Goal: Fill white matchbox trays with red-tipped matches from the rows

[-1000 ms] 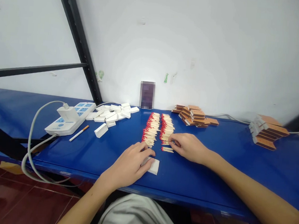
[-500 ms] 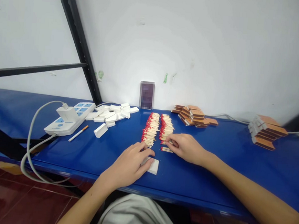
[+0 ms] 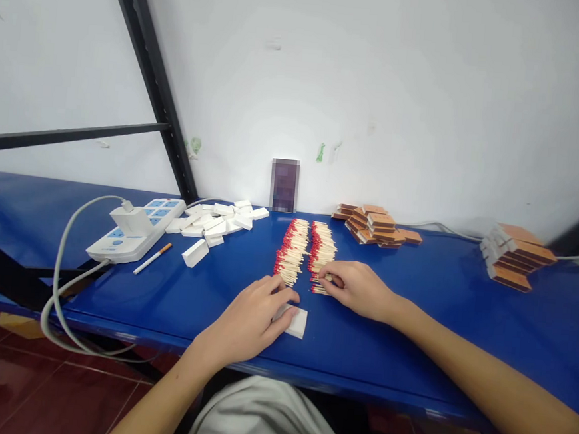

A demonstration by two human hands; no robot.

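My left hand (image 3: 256,318) rests on the blue table, thumb and fingers closed on a small white matchbox tray (image 3: 298,323) near the front edge. Part of the tray is hidden under the hand. Two rows of red-tipped matches lie beyond it, a left row (image 3: 291,250) and a right row (image 3: 322,243). At the near end of the right row is my right hand (image 3: 357,286), its thumb and index finger pinched on matches there. How many it grips is hidden by the fingers.
White trays (image 3: 213,223) lie heaped at back left, near a cigarette (image 3: 152,258) and a power strip (image 3: 131,245) with looping cables. Brown matchbox sleeves (image 3: 376,225) are piled behind on the right. More matchboxes (image 3: 517,255) are stacked at far right. A dark pixelated rectangle (image 3: 285,184) stands against the wall.
My right hand has shifted slightly toward me and left at the near end of the right match row. The left hand and tray have stayed in place.
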